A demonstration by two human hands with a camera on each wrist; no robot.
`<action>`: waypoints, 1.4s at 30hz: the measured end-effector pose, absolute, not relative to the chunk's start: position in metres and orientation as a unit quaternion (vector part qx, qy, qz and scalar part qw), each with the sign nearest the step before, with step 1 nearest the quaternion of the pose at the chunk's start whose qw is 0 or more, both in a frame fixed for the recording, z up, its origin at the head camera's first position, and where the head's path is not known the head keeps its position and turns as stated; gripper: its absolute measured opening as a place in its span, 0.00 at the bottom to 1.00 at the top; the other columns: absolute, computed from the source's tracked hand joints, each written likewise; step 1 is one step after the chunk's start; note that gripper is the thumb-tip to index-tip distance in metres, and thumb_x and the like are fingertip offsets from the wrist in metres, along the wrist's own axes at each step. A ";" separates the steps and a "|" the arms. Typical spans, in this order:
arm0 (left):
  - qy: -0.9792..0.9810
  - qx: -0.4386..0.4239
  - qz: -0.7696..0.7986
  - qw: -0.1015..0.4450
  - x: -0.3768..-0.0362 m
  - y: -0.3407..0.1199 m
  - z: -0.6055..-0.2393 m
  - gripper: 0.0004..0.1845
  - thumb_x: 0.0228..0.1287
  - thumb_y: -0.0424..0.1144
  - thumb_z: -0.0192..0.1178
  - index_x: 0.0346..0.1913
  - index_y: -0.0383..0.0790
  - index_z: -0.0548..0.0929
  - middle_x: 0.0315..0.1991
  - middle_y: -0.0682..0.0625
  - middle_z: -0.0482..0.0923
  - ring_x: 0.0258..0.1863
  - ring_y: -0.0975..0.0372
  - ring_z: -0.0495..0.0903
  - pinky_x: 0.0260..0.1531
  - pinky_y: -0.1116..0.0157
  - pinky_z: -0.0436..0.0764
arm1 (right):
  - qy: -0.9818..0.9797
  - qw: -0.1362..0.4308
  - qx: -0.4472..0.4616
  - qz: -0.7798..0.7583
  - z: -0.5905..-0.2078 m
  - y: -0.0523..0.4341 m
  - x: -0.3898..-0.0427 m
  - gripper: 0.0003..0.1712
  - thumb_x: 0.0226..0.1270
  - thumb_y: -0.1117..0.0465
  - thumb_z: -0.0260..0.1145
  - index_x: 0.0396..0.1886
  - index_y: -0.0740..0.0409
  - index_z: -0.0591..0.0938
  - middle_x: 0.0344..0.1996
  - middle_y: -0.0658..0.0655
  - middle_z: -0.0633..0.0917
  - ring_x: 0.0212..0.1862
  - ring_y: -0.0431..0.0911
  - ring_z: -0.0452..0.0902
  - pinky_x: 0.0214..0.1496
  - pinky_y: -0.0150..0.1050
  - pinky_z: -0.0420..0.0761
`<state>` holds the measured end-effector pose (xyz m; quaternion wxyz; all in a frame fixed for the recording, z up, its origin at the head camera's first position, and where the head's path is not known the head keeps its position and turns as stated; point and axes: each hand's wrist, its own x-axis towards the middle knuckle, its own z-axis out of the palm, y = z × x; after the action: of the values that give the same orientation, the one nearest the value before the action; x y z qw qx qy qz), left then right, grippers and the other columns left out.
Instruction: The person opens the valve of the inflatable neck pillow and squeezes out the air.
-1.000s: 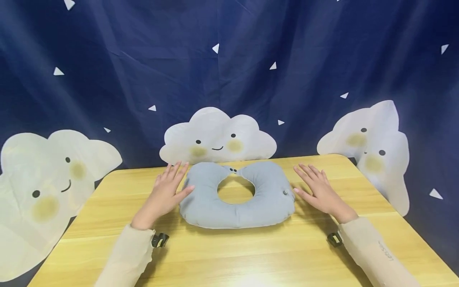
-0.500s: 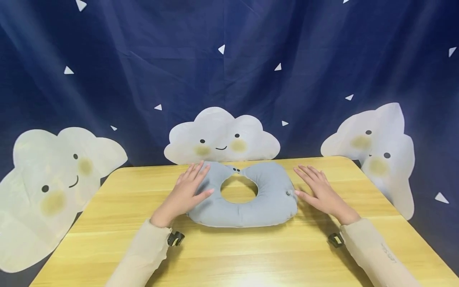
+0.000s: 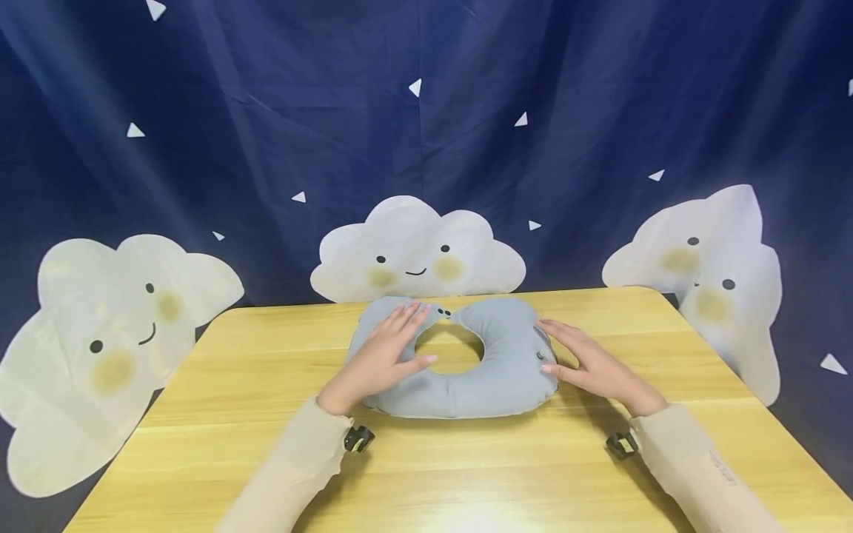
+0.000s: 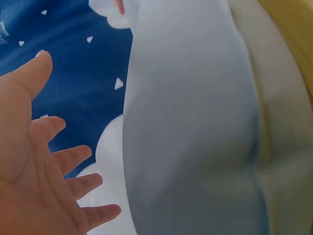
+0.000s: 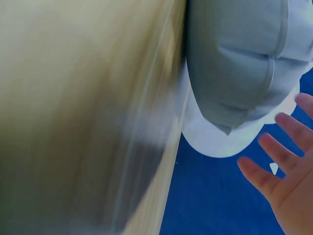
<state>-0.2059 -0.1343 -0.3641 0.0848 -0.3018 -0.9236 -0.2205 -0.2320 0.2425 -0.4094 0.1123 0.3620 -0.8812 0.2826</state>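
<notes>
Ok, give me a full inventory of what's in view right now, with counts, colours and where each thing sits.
Neck pillow: one, grey, U-shaped, flat on the table's far middle, open ends pointing at the backdrop.
Valve: one, small dark button on the pillow's right lobe.
Table: one, yellow wood grain.
Backdrop: one, navy cloth with small white triangles, hanging behind the table.
Cloud faces: three, white with smiles, printed left, centre and right on the backdrop.
Sleeves: two, beige.
Left hand: fingers straight, lying on the pillow's left lobe.
Right hand: fingers straight, at the pillow's right edge.
</notes>
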 end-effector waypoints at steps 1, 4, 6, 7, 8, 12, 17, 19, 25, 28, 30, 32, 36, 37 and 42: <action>-0.923 -0.305 -0.220 0.081 -0.207 -0.130 -0.365 0.41 0.66 0.61 0.50 0.75 0.49 0.49 0.75 0.46 0.45 0.72 0.43 0.46 0.66 0.40 0.51 | -0.881 0.105 0.364 0.284 -0.410 0.242 -0.232 0.40 0.60 0.55 0.68 0.70 0.59 0.63 0.67 0.63 0.66 0.67 0.60 0.60 0.69 0.41 0.58; -0.922 -0.314 -0.217 0.068 -0.208 -0.118 -0.367 0.41 0.66 0.62 0.49 0.75 0.49 0.49 0.75 0.46 0.45 0.72 0.45 0.45 0.66 0.41 0.51 | -0.878 0.089 0.364 0.298 -0.412 0.240 -0.232 0.39 0.61 0.54 0.68 0.70 0.56 0.64 0.67 0.61 0.66 0.67 0.57 0.60 0.68 0.27 0.54; -0.921 -0.318 -0.219 0.058 -0.209 -0.110 -0.368 0.41 0.66 0.62 0.49 0.75 0.50 0.49 0.75 0.47 0.45 0.73 0.47 0.44 0.66 0.42 0.50 | -0.874 0.083 0.363 0.310 -0.412 0.239 -0.233 0.37 0.61 0.55 0.68 0.69 0.54 0.66 0.68 0.61 0.65 0.68 0.57 0.60 0.66 0.23 0.52; -0.920 -0.320 -0.222 0.052 -0.209 -0.106 -0.368 0.41 0.66 0.62 0.49 0.75 0.50 0.48 0.75 0.48 0.45 0.73 0.48 0.44 0.67 0.42 0.50 | -0.871 0.083 0.364 0.319 -0.412 0.239 -0.233 0.37 0.60 0.56 0.69 0.68 0.54 0.67 0.68 0.61 0.65 0.67 0.57 0.60 0.65 0.21 0.52; -0.919 -0.321 -0.225 0.048 -0.209 -0.102 -0.368 0.41 0.65 0.62 0.49 0.75 0.52 0.48 0.75 0.49 0.44 0.73 0.49 0.43 0.67 0.43 0.50 | -0.867 0.084 0.367 0.325 -0.412 0.239 -0.233 0.36 0.60 0.57 0.69 0.67 0.54 0.69 0.67 0.62 0.66 0.67 0.58 0.61 0.65 0.21 0.52; -0.915 -0.329 -0.231 0.037 -0.211 -0.088 -0.369 0.42 0.65 0.63 0.49 0.75 0.55 0.45 0.75 0.52 0.42 0.74 0.53 0.42 0.68 0.46 0.49 | -0.854 0.080 0.369 0.358 -0.403 0.232 -0.228 0.34 0.57 0.63 0.70 0.64 0.61 0.72 0.66 0.66 0.66 0.65 0.60 0.63 0.63 0.29 0.67; -0.902 -0.355 -0.246 0.027 -0.213 -0.072 -0.370 0.42 0.66 0.60 0.52 0.75 0.49 0.47 0.75 0.52 0.44 0.74 0.55 0.43 0.70 0.51 0.48 | -0.847 0.067 0.348 0.396 -0.390 0.223 -0.220 0.30 0.56 0.69 0.70 0.60 0.69 0.74 0.64 0.70 0.68 0.63 0.55 0.66 0.46 0.54 0.79; -0.896 -0.363 -0.254 0.020 -0.214 -0.065 -0.371 0.41 0.66 0.58 0.53 0.75 0.48 0.48 0.75 0.49 0.46 0.74 0.54 0.44 0.70 0.51 0.48 | -0.845 0.066 0.340 0.408 -0.387 0.222 -0.218 0.29 0.55 0.69 0.70 0.58 0.69 0.75 0.63 0.70 0.69 0.63 0.50 0.66 0.46 0.53 0.80; -0.889 -0.376 -0.260 0.016 -0.217 -0.045 -0.377 0.41 0.66 0.55 0.55 0.75 0.45 0.50 0.74 0.45 0.51 0.72 0.48 0.50 0.69 0.52 0.53 | -0.830 0.067 0.331 0.444 -0.405 0.227 -0.231 0.28 0.54 0.71 0.70 0.57 0.67 0.77 0.64 0.67 0.70 0.63 0.35 0.65 0.46 0.46 0.81; -0.887 -0.381 -0.261 0.018 -0.217 -0.035 -0.381 0.41 0.65 0.54 0.56 0.74 0.45 0.51 0.73 0.46 0.53 0.72 0.48 0.50 0.69 0.54 0.53 | -0.821 0.062 0.328 0.464 -0.415 0.230 -0.237 0.27 0.54 0.70 0.71 0.56 0.65 0.78 0.64 0.65 0.70 0.62 0.32 0.65 0.47 0.39 0.80; -0.885 -0.384 -0.263 0.021 -0.217 -0.028 -0.383 0.41 0.64 0.54 0.58 0.74 0.46 0.52 0.73 0.47 0.54 0.72 0.50 0.51 0.69 0.55 0.54 | -0.814 0.055 0.322 0.480 -0.419 0.231 -0.238 0.26 0.55 0.69 0.71 0.56 0.64 0.79 0.64 0.64 0.70 0.62 0.30 0.65 0.48 0.35 0.79; -0.883 -0.385 -0.266 0.028 -0.217 -0.022 -0.384 0.41 0.63 0.53 0.59 0.74 0.46 0.53 0.72 0.47 0.55 0.71 0.53 0.53 0.69 0.56 0.56 | -0.807 0.048 0.316 0.496 -0.420 0.231 -0.238 0.25 0.55 0.69 0.70 0.56 0.64 0.79 0.64 0.64 0.70 0.61 0.30 0.65 0.49 0.32 0.78; -0.880 -0.387 -0.272 0.051 -0.218 -0.011 -0.386 0.40 0.61 0.51 0.62 0.73 0.45 0.57 0.70 0.48 0.59 0.70 0.57 0.57 0.68 0.60 0.58 | -0.796 0.037 0.309 0.520 -0.421 0.232 -0.239 0.24 0.56 0.68 0.70 0.55 0.64 0.79 0.64 0.65 0.69 0.61 0.30 0.66 0.50 0.30 0.77; -0.879 -0.387 -0.272 0.057 -0.218 -0.010 -0.387 0.40 0.61 0.51 0.62 0.72 0.45 0.58 0.70 0.48 0.60 0.69 0.57 0.58 0.68 0.60 0.58 | -0.794 0.034 0.308 0.523 -0.421 0.232 -0.239 0.24 0.56 0.69 0.70 0.55 0.64 0.79 0.65 0.65 0.69 0.61 0.30 0.66 0.51 0.30 0.77; -0.884 -0.372 -0.274 0.070 -0.222 -0.004 -0.392 0.37 0.60 0.49 0.64 0.70 0.43 0.64 0.68 0.48 0.63 0.68 0.56 0.61 0.66 0.61 0.60 | -0.787 0.018 0.307 0.535 -0.422 0.234 -0.241 0.23 0.57 0.70 0.69 0.54 0.65 0.79 0.65 0.66 0.68 0.62 0.31 0.66 0.51 0.29 0.77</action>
<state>-0.2216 -0.0036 -0.3920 0.0696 -0.3719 -0.8841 -0.2743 -0.2415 0.2339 -0.4216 0.0178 0.3072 -0.7867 0.5352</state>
